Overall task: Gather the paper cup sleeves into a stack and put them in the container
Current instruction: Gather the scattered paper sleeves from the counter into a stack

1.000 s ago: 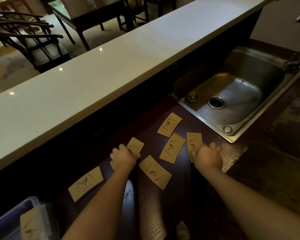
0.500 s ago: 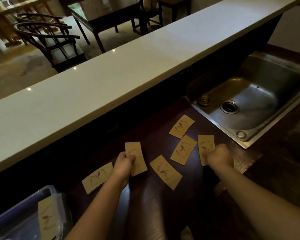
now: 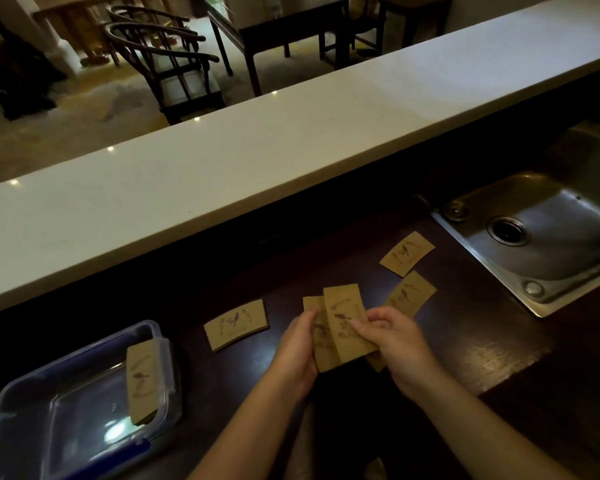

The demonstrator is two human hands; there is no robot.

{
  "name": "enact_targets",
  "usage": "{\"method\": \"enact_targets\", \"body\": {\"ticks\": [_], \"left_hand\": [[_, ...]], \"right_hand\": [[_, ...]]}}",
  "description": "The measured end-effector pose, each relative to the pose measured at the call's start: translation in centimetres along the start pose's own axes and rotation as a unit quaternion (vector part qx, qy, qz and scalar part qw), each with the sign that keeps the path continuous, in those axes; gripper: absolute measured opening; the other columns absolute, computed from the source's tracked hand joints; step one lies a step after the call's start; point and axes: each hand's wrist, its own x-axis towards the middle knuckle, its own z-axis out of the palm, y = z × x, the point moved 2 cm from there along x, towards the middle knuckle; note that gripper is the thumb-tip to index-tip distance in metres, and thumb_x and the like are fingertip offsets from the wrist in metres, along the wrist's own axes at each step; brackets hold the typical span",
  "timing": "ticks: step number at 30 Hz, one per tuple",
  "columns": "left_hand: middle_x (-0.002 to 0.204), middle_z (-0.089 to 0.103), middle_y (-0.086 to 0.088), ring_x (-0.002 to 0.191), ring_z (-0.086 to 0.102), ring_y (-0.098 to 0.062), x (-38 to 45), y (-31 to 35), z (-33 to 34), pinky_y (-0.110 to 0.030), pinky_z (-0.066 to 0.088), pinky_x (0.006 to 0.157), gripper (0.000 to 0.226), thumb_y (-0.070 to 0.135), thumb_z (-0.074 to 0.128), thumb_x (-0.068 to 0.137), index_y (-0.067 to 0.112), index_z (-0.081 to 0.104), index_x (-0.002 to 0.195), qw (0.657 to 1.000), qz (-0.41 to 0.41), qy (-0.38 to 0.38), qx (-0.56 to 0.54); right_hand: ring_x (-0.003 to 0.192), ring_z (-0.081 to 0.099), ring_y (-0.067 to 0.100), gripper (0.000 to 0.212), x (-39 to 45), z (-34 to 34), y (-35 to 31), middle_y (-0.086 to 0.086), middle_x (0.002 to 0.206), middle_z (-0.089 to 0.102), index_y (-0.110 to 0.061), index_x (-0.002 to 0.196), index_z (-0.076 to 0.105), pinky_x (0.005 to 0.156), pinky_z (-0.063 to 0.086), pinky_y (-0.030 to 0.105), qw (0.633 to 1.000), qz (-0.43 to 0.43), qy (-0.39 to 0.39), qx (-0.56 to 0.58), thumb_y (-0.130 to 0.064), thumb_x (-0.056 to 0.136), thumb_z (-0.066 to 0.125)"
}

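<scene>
Both hands meet over the dark counter (image 3: 465,358), each pinching flat kraft sleeves: the left hand (image 3: 297,355) grips the left edge of a back sleeve (image 3: 317,337), thumb on top, and the right hand (image 3: 395,341) pinches the right edge of the front sleeve (image 3: 347,323), fingers curled behind it. The two overlap only partly, fanned and out of square, so the likeliest trouble, I judge, is a slip: the smooth card could slide apart as the hands square it, or one sleeve could drop onto the counter if either pinch eases. A further sleeve corner (image 3: 378,363) peeks out below the right hand; I cannot tell whether it is held or lying flat. The held pair's long axis runs roughly from 11 o'clock to 5 o'clock, the printed bird face up. Loose sleeves lie at 9 o'clock (image 3: 236,323), long axis near level from 9 to 3, and at 2 o'clock (image 3: 411,294) and farther toward 1 o'clock (image 3: 407,253), both slanting toward the sink (image 3: 565,268). The clear container (image 3: 21,427) sits at 8 o'clock, well apart from the hands, with one sleeve (image 3: 142,382) propped on its right rim, which could tip out if knocked.
</scene>
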Motion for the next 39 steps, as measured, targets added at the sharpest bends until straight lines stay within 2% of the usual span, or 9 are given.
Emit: {"method": "enact_targets", "body": {"ticks": [3,9,12,17,20,25,31,36,39], "left_hand": [[0.092,0.077,-0.015,0.086,0.073,-0.026,-0.4,-0.8,-0.2,-0.042,0.058,0.081,0.027,0.021,0.044,0.098,0.006,0.067,0.099,0.999,0.026,0.013,0.03],[0.11,0.07,-0.017,0.098,0.069,-0.029,-0.9,-2.3,-1.5,-0.043,0.057,0.083,0.024,0.011,0.046,0.095,0.007,0.055,0.117,0.993,0.05,0.069,0.087],[0.108,0.07,-0.017,0.095,0.068,-0.03,-0.9,-2.3,-2.5,-0.046,0.057,0.081,0.022,0.01,0.046,0.096,0.007,0.054,0.116,0.99,0.057,0.099,0.084],[0.107,0.069,-0.013,0.095,0.066,-0.028,-1.3,-2.2,-3.6,-0.047,0.056,0.081,0.017,0.012,0.047,0.096,0.013,0.055,0.111,0.989,0.055,0.119,0.065],[0.106,0.069,-0.012,0.095,0.066,-0.028,-1.6,-2.1,-4.0,-0.043,0.056,0.073,0.018,0.012,0.049,0.095,0.014,0.054,0.112,0.99,0.056,0.119,0.056],[0.106,0.07,-0.013,0.094,0.067,-0.028,-2.0,-1.8,-4.8,-0.042,0.056,0.07,0.021,0.015,0.052,0.094,0.013,0.055,0.114,0.99,0.049,0.127,0.027],[0.106,0.072,-0.011,0.098,0.067,-0.027,-2.0,-1.4,-5.0,-0.043,0.054,0.08,0.026,0.031,0.051,0.094,0.015,0.061,0.113,0.99,0.047,0.127,-0.026],[0.094,0.078,-0.01,0.086,0.074,-0.025,-1.9,-1.3,-3.9,-0.043,0.055,0.081,0.045,0.047,0.039,0.096,0.016,0.072,0.097,0.994,0.045,0.08,-0.06],[0.089,0.078,-0.01,0.081,0.074,-0.024,-1.9,-1.4,-3.1,-0.04,0.056,0.073,0.045,0.048,0.041,0.095,0.015,0.071,0.095,0.994,0.043,0.078,-0.06]], "right_hand": [[0.068,0.074,0.018,0.016,-0.1,2.0,0.9,0.005,0.073,0.076,-0.016,0.084,0.065,0.06,0.056,0.031,0.993,-0.033,0.02,-0.11,-0.019,0.078,0.079],[0.057,0.054,0.007,0.026,-0.7,3.4,2.2,-0.007,0.061,0.059,-0.024,0.071,0.059,0.052,0.04,0.023,0.95,-0.084,0.031,-0.298,-0.042,0.075,0.077],[0.078,0.063,0.014,0.022,-0.1,2.0,2.4,-0.001,0.084,0.068,-0.021,0.087,0.068,0.068,0.052,0.033,0.951,-0.068,0.058,-0.297,-0.043,0.081,0.071],[0.118,0.043,0.025,0.065,0.6,-1.4,3.2,0.009,0.129,0.052,-0.013,0.134,0.05,0.093,0.041,0.034,0.765,-0.088,0.173,-0.614,-0.059,0.088,0.052],[0.119,0.041,0.025,0.066,0.7,-1.5,4.2,0.007,0.131,0.05,-0.014,0.135,0.047,0.095,0.041,0.034,0.726,-0.09,0.163,-0.662,-0.06,0.088,0.051],[0.105,0.055,0.025,0.034,1.2,-1.3,3.1,0.005,0.108,0.062,-0.017,0.107,0.062,0.082,0.049,0.036,0.779,-0.065,0.167,-0.601,-0.044,0.086,0.066],[0.082,0.073,0.018,0.011,1.2,-1.6,1.0,0.0,0.081,0.077,-0.017,0.083,0.075,0.072,0.056,0.03,0.979,-0.033,0.106,-0.172,-0.022,0.089,0.067],[0.071,0.074,0.004,0.009,-0.7,1.7,0.6,-0.009,0.078,0.079,-0.018,0.084,0.076,0.053,0.052,0.011,0.988,-0.055,0.011,-0.144,-0.02,0.088,0.068],[0.074,0.073,0.011,0.008,-1.4,3.7,1.8,-0.002,0.075,0.077,-0.02,0.079,0.075,0.065,0.057,0.026,0.973,-0.062,0.02,-0.223,-0.02,0.086,0.071]]}}
